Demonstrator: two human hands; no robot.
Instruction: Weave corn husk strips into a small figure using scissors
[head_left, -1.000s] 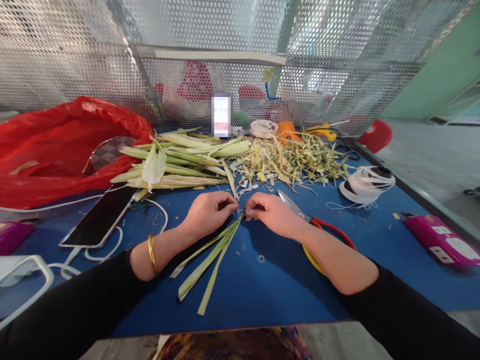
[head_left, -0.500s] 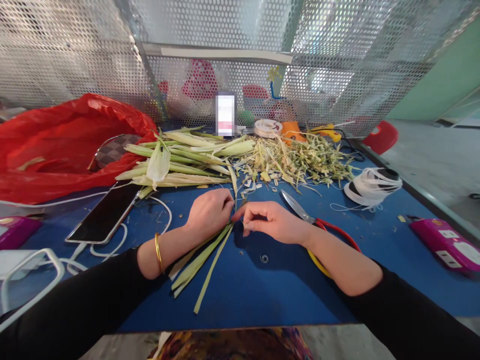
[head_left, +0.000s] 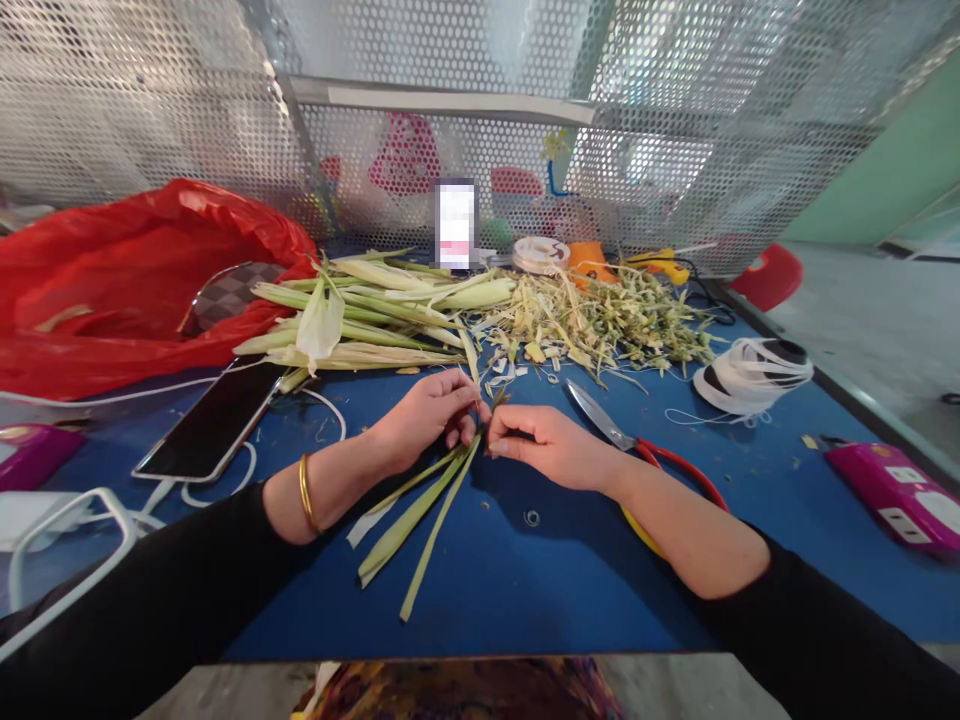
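My left hand [head_left: 429,415] and my right hand [head_left: 544,442] meet at the middle of the blue table [head_left: 525,570]. Both pinch the upper ends of a few long green leaf strips [head_left: 420,505], which trail toward me across the table. A thin white thread seems to run between the fingertips, but it is too fine to be sure. A gold bangle [head_left: 306,492] sits on my left wrist. Scissors [head_left: 637,455] with red and yellow handles lie just right of my right hand, partly under my forearm.
Whole green stalks [head_left: 367,315] and a heap of cut scraps [head_left: 600,320] lie behind my hands. A red plastic bag [head_left: 127,280] and a phone [head_left: 214,420] on a white cable are at left. A spool of white thread [head_left: 754,372] and a pink box [head_left: 896,482] are at right.
My left fingers have loosened from a fist into a pinch at the strip tips. My right hand shifted slightly toward the left hand. The strips fanned out a little on the table.
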